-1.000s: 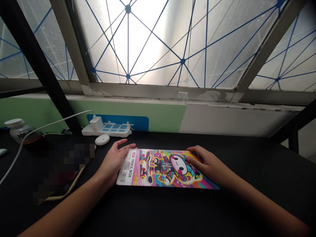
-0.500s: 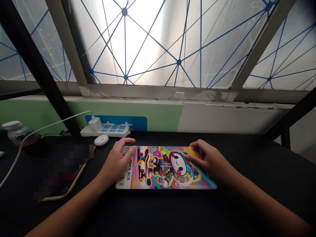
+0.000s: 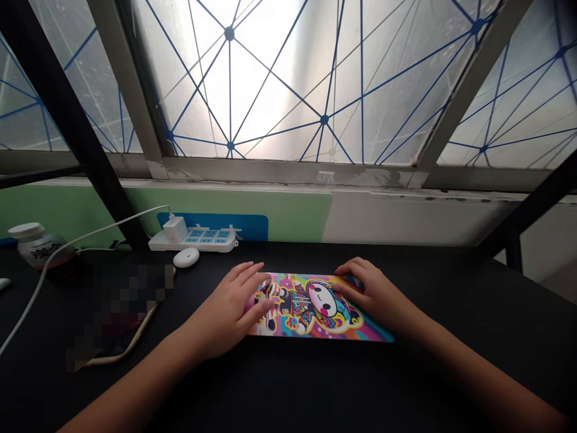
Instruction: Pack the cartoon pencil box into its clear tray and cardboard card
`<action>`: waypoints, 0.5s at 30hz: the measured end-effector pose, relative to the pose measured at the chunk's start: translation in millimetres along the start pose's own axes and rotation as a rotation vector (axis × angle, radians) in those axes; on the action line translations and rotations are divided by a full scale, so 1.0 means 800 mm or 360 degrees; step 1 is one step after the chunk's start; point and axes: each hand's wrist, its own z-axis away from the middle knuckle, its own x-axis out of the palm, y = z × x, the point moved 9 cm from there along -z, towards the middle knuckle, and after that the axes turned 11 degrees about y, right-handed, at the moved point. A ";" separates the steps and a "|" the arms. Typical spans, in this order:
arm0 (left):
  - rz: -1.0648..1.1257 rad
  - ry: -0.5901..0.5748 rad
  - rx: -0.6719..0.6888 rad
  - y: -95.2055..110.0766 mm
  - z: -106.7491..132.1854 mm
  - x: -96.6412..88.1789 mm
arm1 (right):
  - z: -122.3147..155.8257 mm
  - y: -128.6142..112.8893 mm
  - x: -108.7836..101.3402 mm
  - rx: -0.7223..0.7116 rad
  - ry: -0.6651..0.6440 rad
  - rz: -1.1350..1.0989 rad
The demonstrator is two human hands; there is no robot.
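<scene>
A flat, brightly coloured pencil box [image 3: 297, 307] lies on the black desk, printed with a cartoon figure on a skateboard that faces sideways. My left hand [image 3: 238, 304] is spread over its left end, palm down, and covers the white label strip there. Whether those fingers press on the lid or hover just above it, I cannot tell. At the right end, my right hand [image 3: 367, 288] grips the box, thumb on the top face and fingers at the far edge.
Behind the box stands a white power strip [image 3: 202, 239] with a plugged charger [image 3: 175, 228] and cable. A small white rounded case [image 3: 186, 258] lies before it. To the left are a white-capped jar [image 3: 38, 243] and a blurred dark object [image 3: 121, 319]. Black frame bars flank the desk.
My left hand has moved right from the box's left edge onto its top, its fingers spreading and hiding the label. My right hand stays at the right end.
</scene>
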 end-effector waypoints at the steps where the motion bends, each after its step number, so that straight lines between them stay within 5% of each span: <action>1: -0.0009 -0.0081 -0.0026 -0.002 0.002 0.007 | 0.001 -0.007 -0.002 -0.0050 -0.0004 0.0001; 5: -0.0028 -0.0179 -0.0068 -0.006 0.002 0.014 | 0.014 -0.041 0.005 -0.0235 -0.0196 -0.0091; 9: -0.0056 -0.0187 -0.0121 -0.008 0.000 0.014 | 0.020 -0.054 0.017 -0.0187 -0.0346 -0.0105; 15: -0.0186 0.0016 -0.0015 -0.005 -0.005 0.000 | 0.000 -0.054 0.013 -0.0072 -0.0180 0.0047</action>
